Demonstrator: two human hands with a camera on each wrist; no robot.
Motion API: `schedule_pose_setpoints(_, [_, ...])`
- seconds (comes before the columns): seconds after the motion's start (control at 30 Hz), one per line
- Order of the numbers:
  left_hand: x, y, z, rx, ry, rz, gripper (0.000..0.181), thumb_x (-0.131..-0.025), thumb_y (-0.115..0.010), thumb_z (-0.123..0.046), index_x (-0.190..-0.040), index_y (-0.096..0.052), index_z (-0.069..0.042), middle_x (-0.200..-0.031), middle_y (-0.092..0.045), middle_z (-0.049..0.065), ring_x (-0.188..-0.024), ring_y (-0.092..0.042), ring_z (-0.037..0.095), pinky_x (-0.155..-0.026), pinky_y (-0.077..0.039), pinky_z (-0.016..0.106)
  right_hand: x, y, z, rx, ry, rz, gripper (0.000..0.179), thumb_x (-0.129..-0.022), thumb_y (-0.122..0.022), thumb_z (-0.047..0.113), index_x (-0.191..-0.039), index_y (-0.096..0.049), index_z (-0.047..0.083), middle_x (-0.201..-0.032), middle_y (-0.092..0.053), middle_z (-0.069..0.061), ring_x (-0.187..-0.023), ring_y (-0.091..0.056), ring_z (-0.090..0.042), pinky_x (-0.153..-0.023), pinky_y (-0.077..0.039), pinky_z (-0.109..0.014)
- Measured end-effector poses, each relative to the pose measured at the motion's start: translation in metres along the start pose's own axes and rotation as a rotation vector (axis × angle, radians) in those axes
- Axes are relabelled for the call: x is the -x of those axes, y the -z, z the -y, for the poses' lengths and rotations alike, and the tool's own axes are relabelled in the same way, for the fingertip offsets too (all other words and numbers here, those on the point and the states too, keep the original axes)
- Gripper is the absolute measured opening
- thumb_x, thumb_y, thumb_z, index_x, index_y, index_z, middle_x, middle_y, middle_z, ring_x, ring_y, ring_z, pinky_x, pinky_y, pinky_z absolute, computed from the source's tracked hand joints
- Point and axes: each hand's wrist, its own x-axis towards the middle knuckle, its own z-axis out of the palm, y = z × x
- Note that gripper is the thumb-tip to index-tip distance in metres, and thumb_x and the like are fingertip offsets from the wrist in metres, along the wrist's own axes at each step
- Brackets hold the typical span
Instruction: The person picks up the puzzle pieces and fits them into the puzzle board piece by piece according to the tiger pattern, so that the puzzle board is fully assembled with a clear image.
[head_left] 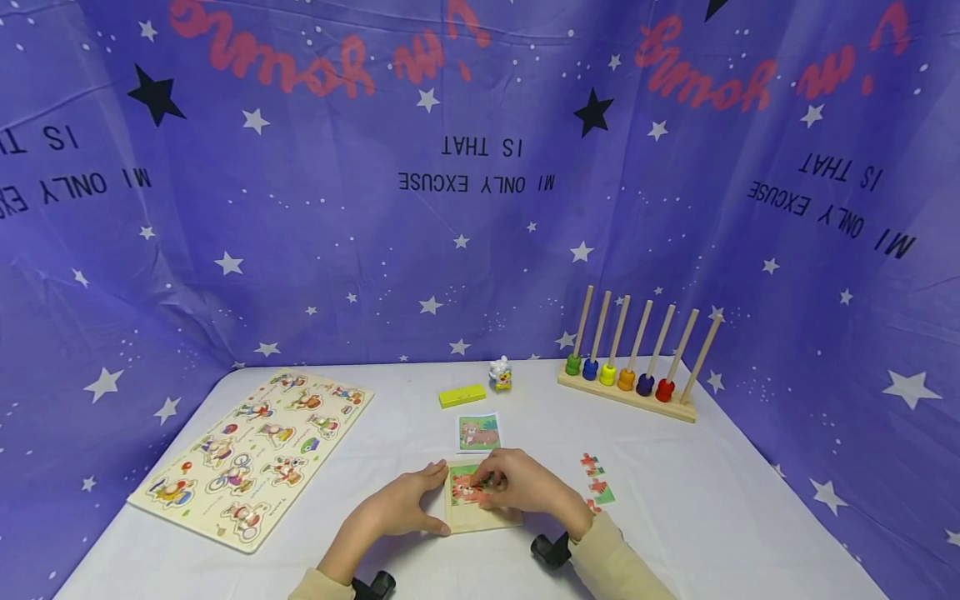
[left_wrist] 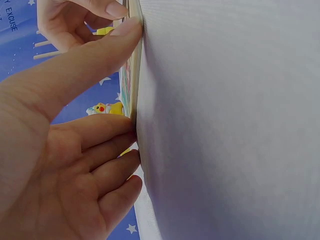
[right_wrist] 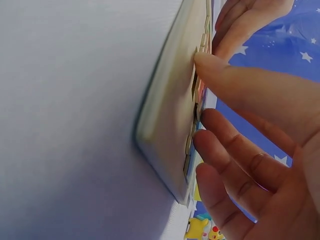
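A shallow wooden puzzle tray (head_left: 480, 522) lies near the front of the table, with orange and green jigsaw pieces (head_left: 463, 489) in its upper part. My left hand (head_left: 401, 502) is at its left side, thumb at the near corner and extended fingers touching the far end of the edge. Over the tray, my right hand (head_left: 525, 482) has its thumb and curled fingers at a puzzle piece (right_wrist: 196, 96), which is mostly hidden. Several loose puzzle pieces (head_left: 598, 490) lie to the right. A picture card (head_left: 478, 433) with an animal lies just beyond the tray.
Far left lies a large wooden puzzle board (head_left: 255, 450) with bear pictures. Toward the back are a yellow block (head_left: 462, 396) and a small toy figure (head_left: 500, 374). A peg stand (head_left: 630, 393) with coloured beads stands back right. A purple star-printed curtain (head_left: 480, 250) surrounds the table.
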Motion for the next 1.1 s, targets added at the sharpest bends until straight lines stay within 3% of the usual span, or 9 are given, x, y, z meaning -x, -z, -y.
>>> schedule_pose_setpoints(0.43, [-0.0028,-0.0017,-0.0004,0.003,0.01,0.011,0.09,-0.072,-0.083,-0.036,-0.139,-0.043,0.008,-0.15,-0.035,0.021,-0.137,-0.032,0.041,-0.111,-0.028,0.054,0.0025,0.0018,-0.0007,0.05,0.012,-0.015,0.016,-0.082,-0.077,0.008,-0.097,-0.075,0.016,-0.088,-0.065,0.009,-0.076,-0.057,-0.006,-0.067,-0.049,-0.016])
schedule_pose_setpoints(1.1, [-0.003,0.0005,-0.0001,0.005,0.016,0.015,0.09,-0.071,-0.083,-0.034,-0.139,-0.043,0.009,-0.15,-0.034,0.022,-0.137,-0.032,0.041,-0.111,-0.027,0.055,0.0023,0.0005,0.0009,0.008,-0.005,-0.053,0.017,-0.079,-0.08,0.01,-0.096,-0.077,0.014,-0.089,-0.068,0.009,-0.08,-0.058,-0.005,-0.069,-0.05,-0.019])
